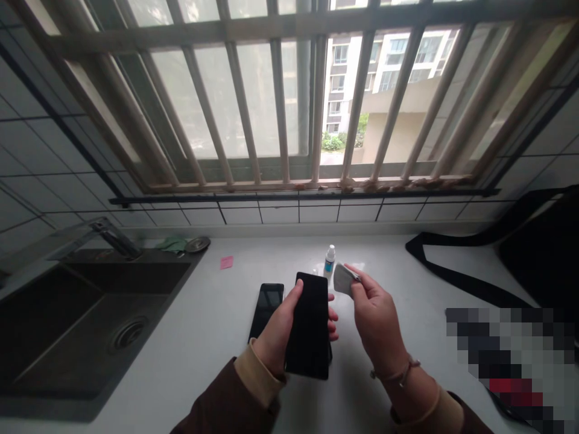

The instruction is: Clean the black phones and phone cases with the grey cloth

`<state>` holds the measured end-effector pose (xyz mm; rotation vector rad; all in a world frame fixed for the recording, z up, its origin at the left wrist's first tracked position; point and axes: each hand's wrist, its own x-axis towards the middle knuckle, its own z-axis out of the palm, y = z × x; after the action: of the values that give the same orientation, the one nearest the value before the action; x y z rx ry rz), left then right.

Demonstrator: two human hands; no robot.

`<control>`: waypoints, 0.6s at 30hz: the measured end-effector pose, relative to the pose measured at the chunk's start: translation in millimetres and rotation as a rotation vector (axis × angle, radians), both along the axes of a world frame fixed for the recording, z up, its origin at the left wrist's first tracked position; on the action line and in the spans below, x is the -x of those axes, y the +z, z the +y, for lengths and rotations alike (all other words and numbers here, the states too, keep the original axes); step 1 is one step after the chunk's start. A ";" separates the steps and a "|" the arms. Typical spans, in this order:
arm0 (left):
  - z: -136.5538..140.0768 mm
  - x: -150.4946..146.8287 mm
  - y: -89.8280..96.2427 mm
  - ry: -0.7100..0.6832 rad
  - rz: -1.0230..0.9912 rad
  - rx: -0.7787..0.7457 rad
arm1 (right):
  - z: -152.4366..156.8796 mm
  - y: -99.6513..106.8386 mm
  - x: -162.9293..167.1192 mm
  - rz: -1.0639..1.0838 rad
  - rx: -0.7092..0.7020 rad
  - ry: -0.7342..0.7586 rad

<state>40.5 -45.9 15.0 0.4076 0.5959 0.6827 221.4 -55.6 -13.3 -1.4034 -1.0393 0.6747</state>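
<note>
My left hand point(281, 322) grips a black smartphone point(310, 331), thumb along its left edge and fingertips showing past its right edge. The dark screen faces me. In my right hand point(377, 310) a folded grey cloth point(344, 280) is pinched between thumb and fingers, just right of the phone's top and apart from it. A second smartphone point(268, 307) lies on the counter, partly hidden behind my left hand. Beyond the held phone a small white bottle point(330, 259) with a blue label stands upright.
The white counter point(190, 349) runs below a barred window. At left are a dark sink point(90, 361), a faucet point(115, 238), a green cloth point(172, 244) and a metal strainer point(198, 243). A pink note point(227, 262) lies nearby. A black bag point(538, 253) with a strap occupies the right.
</note>
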 end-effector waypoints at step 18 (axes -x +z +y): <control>-14.0 -3.3 0.0 -0.261 0.335 -0.240 | -12.2 14.0 8.3 -0.369 -0.081 0.331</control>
<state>43.8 -59.8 15.0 0.8192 0.7628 0.4379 213.2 -67.8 0.7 -1.3256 -1.5980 0.6133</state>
